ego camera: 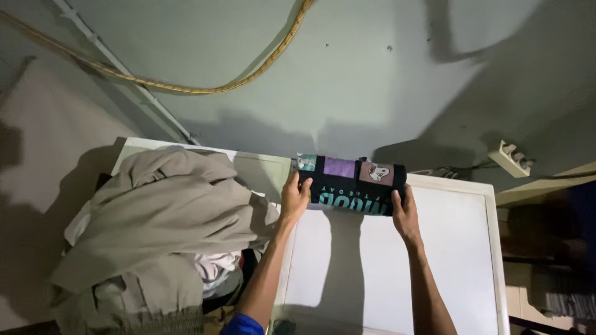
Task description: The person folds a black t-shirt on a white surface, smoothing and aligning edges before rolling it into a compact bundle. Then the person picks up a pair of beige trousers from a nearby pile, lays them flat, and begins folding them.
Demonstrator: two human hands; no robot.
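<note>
Both hands — left hand (294, 197), right hand (403, 214) — grip the 2 ends of a folded black garment (351, 183) at the white table's (459, 248) far edge; it could unfold if either grip slackens.

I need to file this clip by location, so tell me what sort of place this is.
Probably a room in a home, a laundry or bedroom corner. A heap of beige clothes lies beside a white tabletop, both hands press a folded black printed garment, and a wall socket sits on plain painted wall.
</note>
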